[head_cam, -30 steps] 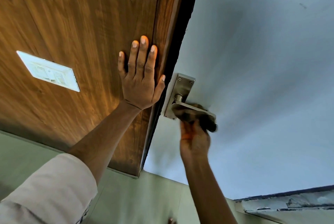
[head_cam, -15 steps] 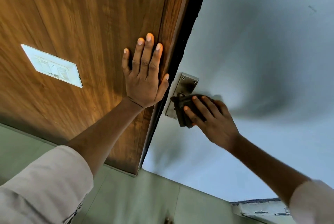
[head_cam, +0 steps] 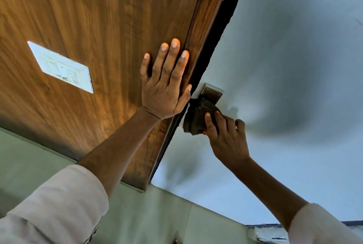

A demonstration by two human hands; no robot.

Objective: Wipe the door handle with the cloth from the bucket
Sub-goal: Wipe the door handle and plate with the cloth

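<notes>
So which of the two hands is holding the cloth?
The right hand: it presses the dark cloth over the door handle, while the left hand lies flat on the wood panel.

Handle crowded, door face lying open

The right hand (head_cam: 227,137) and dark cloth (head_cam: 198,117) are covering the door handle (head_cam: 212,93); the left hand (head_cam: 165,88) is pressing flat on the wooden frame (head_cam: 117,27) just beside it, narrowing the approach. The pale door (head_cam: 294,66) is offering free room.

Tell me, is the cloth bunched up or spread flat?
Bunched: the cloth sits as a thick wad over the handle, pressed by the right hand.
</notes>
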